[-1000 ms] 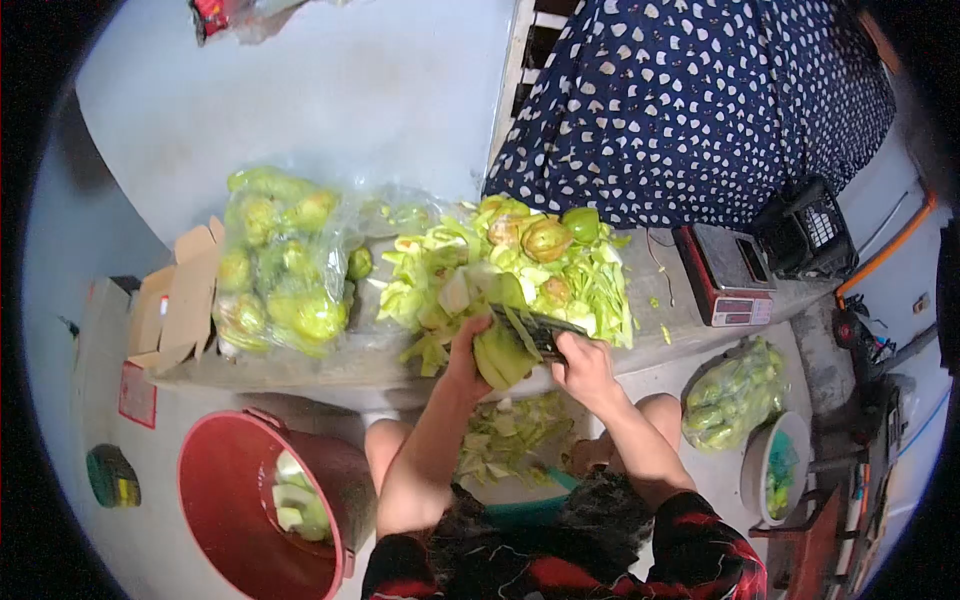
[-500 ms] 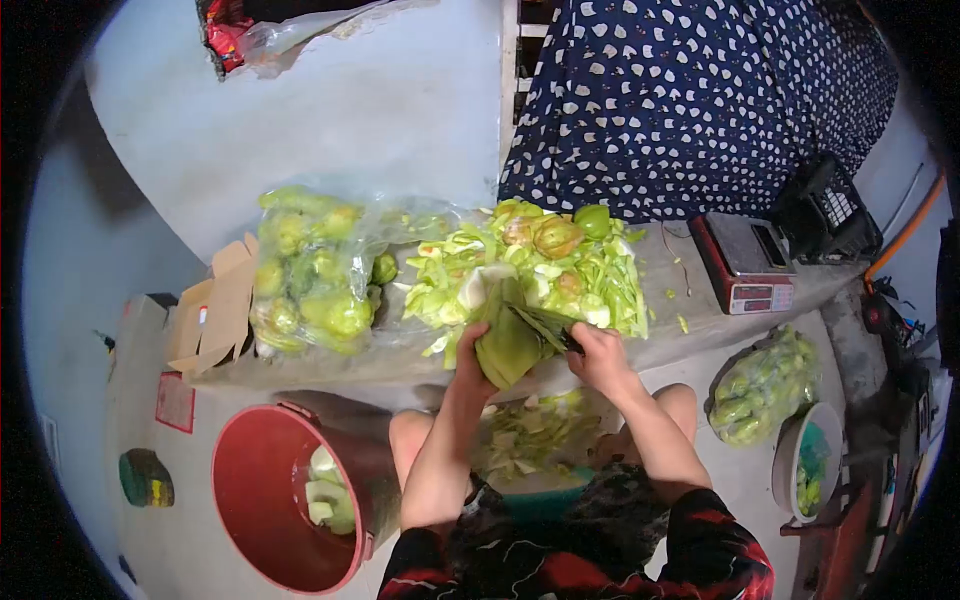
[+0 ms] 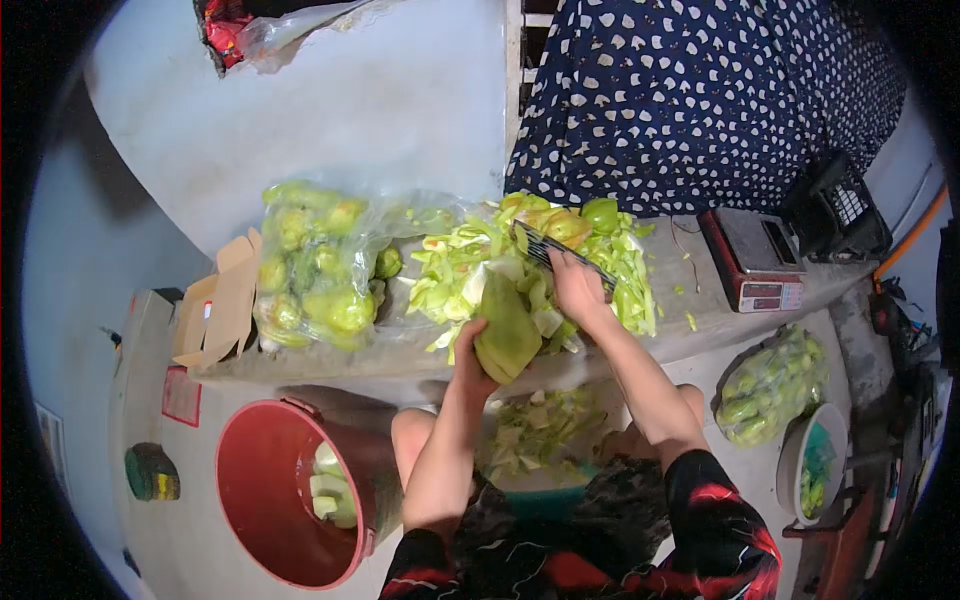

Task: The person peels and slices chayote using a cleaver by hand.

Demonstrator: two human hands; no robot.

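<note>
My left hand (image 3: 472, 352) is wrapped round the lower left side of a large green fruit (image 3: 508, 328), which looks like a green papaya, held tilted with its narrow end up. Part of its surface looks pale. My right hand (image 3: 580, 287) is closed on a long dark-bladed knife (image 3: 545, 243), apart from the fruit at its upper right. The blade points up and left over a heap of green and white peelings (image 3: 450, 268) on the concrete ledge. Yellowish and green whole fruits (image 3: 562, 228) lie at the back of this heap.
A clear bag of green fruits (image 3: 310, 270) and an open cardboard box (image 3: 225, 300) stand left on the ledge; a scale (image 3: 752, 255) stands right. Below are a red bucket (image 3: 262, 490) with pale pieces inside, another filled bag (image 3: 775, 385) and a basin (image 3: 792, 470). Peelings lie between the knees.
My right hand has moved up with the knife, away from the fruit and over the peelings. My left hand keeps the fruit in nearly the same place, its broad side now uncovered.
</note>
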